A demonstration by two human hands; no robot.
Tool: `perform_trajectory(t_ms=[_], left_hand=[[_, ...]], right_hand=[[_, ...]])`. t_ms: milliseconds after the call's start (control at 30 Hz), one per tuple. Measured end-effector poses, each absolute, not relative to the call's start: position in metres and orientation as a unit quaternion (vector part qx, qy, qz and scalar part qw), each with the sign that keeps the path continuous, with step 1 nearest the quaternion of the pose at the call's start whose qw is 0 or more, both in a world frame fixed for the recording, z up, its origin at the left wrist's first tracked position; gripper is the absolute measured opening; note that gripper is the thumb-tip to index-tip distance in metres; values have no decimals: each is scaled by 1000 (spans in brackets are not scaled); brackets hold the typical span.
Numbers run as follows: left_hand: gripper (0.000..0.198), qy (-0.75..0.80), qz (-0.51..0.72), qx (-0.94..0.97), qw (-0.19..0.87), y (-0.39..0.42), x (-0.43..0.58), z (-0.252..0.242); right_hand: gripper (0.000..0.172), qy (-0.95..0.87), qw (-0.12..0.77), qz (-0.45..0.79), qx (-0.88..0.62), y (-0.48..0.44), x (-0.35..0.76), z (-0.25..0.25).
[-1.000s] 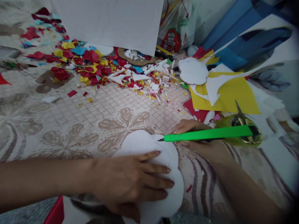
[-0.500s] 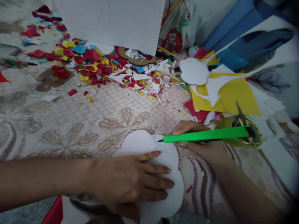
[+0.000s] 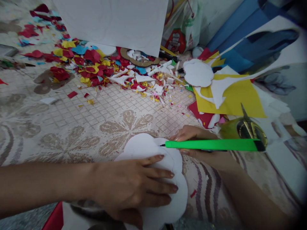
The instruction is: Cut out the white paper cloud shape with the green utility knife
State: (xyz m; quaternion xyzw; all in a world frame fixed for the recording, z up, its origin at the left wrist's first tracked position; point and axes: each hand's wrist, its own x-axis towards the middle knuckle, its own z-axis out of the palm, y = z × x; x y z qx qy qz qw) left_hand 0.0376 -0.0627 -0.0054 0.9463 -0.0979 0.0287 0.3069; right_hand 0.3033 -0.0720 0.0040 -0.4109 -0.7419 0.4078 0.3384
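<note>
My left hand (image 3: 134, 187) lies flat with its fingers stretched out over a white scalloped, flower-shaped piece (image 3: 178, 191). Under those fingers a smaller white scalloped sheet (image 3: 140, 145) rests on top of the larger one. My right hand (image 3: 189, 135) is closed round a long green pen (image 3: 216, 145) with a flat body. Its thin dark point touches, or nearly touches, the white sheet near the upper edge. Part of my right hand is hidden behind the pen.
Coloured paper scraps (image 3: 93, 64) and white offcuts are heaped across the back of the patterned tablecloth (image 3: 79, 115). A yellow sheet (image 3: 240, 95) and another white scalloped shape (image 3: 198, 72) lie at right. Near my right wrist is a tape roll (image 3: 261, 132) with a pointed metal blade.
The pen's tip has slid slightly left, and its back end has dropped lower and moved right. My left hand stays pressed in almost the same place.
</note>
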Motion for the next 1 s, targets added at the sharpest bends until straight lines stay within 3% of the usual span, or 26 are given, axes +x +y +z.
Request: perform_trajectory(t_ms=[367,567,733,1000], left_hand=[[52,-67,29,927,368,-63,38,-4],[54,-62,36,927,369,-65,37,-4],[59,-61,36,928,365,-65,37,-5],[58,-74,33,938,338,-64,38,-3]], right_hand=[[17,-757,316,431,-376,-65,313,-5],[22,-757,303,446,-369,-63,318,-3],[15,-756,283,440,-393,-63,319,-1],[18,-745,308,457,-376,-62,317,-2]])
